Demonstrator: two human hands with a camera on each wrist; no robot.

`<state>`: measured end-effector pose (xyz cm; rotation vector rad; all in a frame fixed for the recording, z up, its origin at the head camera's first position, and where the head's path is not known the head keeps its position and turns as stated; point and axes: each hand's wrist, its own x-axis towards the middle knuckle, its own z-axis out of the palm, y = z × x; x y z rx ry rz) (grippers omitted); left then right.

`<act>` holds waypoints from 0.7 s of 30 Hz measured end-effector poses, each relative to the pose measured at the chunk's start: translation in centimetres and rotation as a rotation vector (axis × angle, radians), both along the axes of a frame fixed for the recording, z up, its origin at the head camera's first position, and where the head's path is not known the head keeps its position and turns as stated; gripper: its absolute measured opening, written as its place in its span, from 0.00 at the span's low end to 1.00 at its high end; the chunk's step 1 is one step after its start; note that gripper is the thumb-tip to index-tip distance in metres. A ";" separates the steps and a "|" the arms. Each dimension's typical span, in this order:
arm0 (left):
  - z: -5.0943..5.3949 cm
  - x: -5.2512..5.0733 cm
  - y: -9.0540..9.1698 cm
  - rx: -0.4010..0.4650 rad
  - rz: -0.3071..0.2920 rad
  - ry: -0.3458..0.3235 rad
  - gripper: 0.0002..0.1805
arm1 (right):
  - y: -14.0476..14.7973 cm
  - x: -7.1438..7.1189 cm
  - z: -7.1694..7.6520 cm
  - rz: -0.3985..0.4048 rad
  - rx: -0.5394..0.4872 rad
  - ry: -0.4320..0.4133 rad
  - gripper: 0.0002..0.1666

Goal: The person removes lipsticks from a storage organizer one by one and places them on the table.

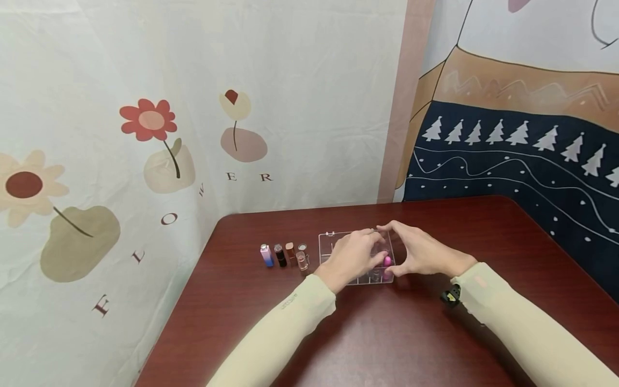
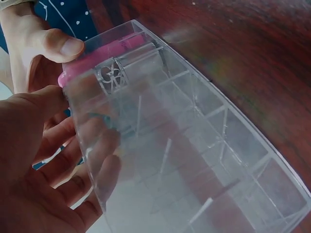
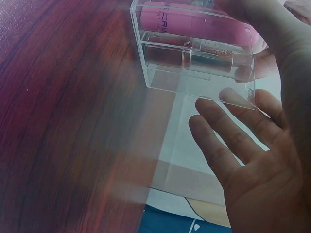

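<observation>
A clear plastic compartment box (image 1: 325, 248) lies on the table under both hands. A pink tube (image 2: 104, 56), with lettering in the right wrist view, fills its end compartment, and a clear-cased tube (image 3: 211, 57) lies beside it. My left hand (image 1: 352, 255) reaches over the box, fingers loosely bent; in the left wrist view its thumb side touches the pink tube's rounded end. At the box's right end my right hand (image 1: 420, 251) spans the side, thumb at the near corner and index finger at the far corner. Its other fingers (image 3: 221, 150) extend loosely beside the box.
Several lipsticks stand left of the box: a pink-and-blue one (image 1: 267, 256), a black one (image 1: 280, 256), a copper-topped one (image 1: 290, 253) and a clear-capped one (image 1: 302, 262). The dark red table (image 1: 377, 333) meets printed cloth hangings at the back and sides.
</observation>
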<state>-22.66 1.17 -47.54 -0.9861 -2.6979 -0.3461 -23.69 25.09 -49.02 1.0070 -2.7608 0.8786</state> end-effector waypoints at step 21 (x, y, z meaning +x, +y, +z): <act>0.3 0.3 0.5 0.025 0.009 -0.032 0.12 | -0.1 0.1 0.0 0.007 -0.014 -0.003 0.57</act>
